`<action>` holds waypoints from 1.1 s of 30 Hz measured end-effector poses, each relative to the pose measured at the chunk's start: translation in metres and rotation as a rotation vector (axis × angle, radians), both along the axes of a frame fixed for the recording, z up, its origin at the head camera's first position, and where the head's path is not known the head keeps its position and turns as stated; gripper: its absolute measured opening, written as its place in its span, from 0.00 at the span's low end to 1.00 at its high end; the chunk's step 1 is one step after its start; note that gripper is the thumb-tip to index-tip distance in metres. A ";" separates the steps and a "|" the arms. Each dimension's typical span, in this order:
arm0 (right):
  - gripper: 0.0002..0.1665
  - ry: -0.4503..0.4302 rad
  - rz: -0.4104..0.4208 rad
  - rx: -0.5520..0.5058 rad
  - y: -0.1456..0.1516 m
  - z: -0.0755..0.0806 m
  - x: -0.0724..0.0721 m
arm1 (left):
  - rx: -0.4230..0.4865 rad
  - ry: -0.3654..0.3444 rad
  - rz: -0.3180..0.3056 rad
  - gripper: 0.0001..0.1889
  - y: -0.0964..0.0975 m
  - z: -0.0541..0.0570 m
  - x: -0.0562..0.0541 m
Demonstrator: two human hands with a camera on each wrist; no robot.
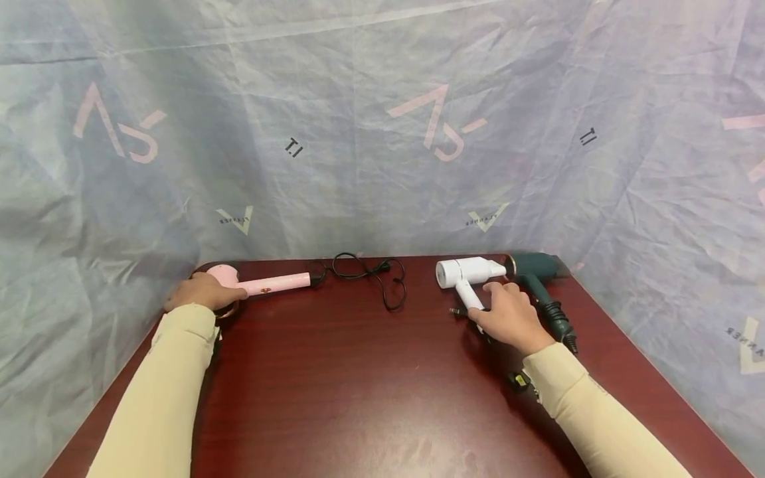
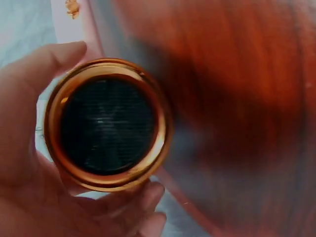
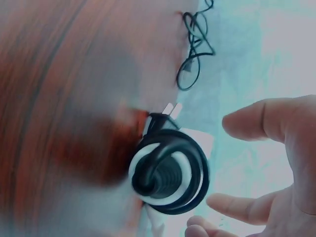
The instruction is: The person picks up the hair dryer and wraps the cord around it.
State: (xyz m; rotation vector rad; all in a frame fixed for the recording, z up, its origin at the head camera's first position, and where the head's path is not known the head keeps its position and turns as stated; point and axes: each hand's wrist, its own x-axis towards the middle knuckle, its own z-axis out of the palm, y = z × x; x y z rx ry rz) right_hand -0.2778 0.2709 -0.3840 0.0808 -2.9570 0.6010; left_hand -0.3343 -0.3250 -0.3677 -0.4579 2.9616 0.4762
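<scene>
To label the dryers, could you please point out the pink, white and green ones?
pink hair dryer (image 1: 271, 284), head view, on its handle.
white hair dryer (image 1: 469, 270), head view, on its barrel.
green hair dryer (image 1: 534, 265), head view, on its body.

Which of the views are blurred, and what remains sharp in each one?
Head view: sharp overall, with soft glare on the table. Left wrist view: the pink dryer grille is sharp in the left hand; the wood is smeared. Right wrist view: the white dryer and wood are blurred, the backdrop overexposed.
</scene>
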 end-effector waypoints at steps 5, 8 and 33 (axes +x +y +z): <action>0.35 0.065 0.040 -0.045 -0.006 0.000 0.003 | 0.061 0.045 -0.141 0.40 -0.009 -0.010 -0.003; 0.34 0.075 0.042 -0.067 -0.007 0.002 0.006 | 0.079 0.066 -0.153 0.37 -0.011 -0.013 -0.005; 0.25 0.338 0.303 -0.234 -0.047 0.038 0.034 | 0.612 0.422 -0.111 0.47 0.054 0.036 0.074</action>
